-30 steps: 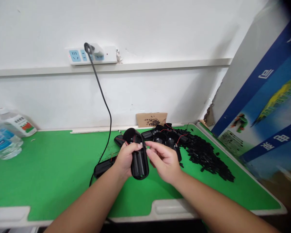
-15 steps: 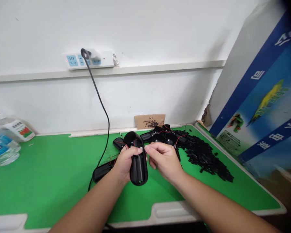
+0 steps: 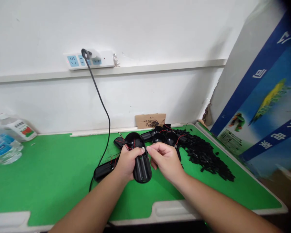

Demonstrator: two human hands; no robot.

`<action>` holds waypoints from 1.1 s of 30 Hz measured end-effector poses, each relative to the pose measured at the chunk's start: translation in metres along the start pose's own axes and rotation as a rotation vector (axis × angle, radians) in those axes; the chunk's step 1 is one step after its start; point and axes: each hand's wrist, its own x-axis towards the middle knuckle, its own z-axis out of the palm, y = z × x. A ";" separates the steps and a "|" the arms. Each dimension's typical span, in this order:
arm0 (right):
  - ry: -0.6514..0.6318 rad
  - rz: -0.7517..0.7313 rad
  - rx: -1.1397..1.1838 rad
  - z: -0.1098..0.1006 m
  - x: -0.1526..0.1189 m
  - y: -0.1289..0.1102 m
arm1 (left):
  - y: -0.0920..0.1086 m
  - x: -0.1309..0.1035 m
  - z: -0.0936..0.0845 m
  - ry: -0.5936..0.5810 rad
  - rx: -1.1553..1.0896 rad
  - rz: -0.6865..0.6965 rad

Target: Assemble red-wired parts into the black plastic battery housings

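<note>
- The left hand [image 3: 127, 161] gripped a black oval plastic battery housing [image 3: 141, 161] above the green worktop [image 3: 50, 174].
- The right hand [image 3: 167, 160] pinched at the housing's upper edge, just right of it.
- A heap of small black plastic parts [image 3: 206, 155] lay right of the housing.

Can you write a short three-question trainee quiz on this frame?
1. True or false: the left hand grips the black plastic housing.
2. The heap of small black parts lies: A) right of the hands, B) left of them, C) on the wall shelf?
3. What is plugged into the power strip?

Key: 1 true. 2 A. 3 a black cable; it runs down to the green mat.
</note>
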 end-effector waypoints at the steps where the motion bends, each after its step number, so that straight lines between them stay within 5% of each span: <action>1: 0.003 0.001 -0.033 0.000 -0.001 0.000 | 0.000 0.000 0.001 0.004 0.005 0.031; 10: -0.085 0.111 0.208 0.000 -0.002 0.006 | 0.001 -0.002 0.002 -0.087 -0.015 0.042; 19: -0.129 0.065 0.265 -0.005 0.000 0.004 | 0.004 -0.002 -0.001 -0.191 -0.048 -0.131; 25: -0.064 -0.068 0.082 -0.007 -0.003 0.013 | 0.004 -0.004 0.001 -0.193 -0.059 -0.013; 33: -0.055 -0.045 0.053 -0.005 -0.010 0.015 | -0.001 -0.004 -0.001 -0.095 -0.009 0.083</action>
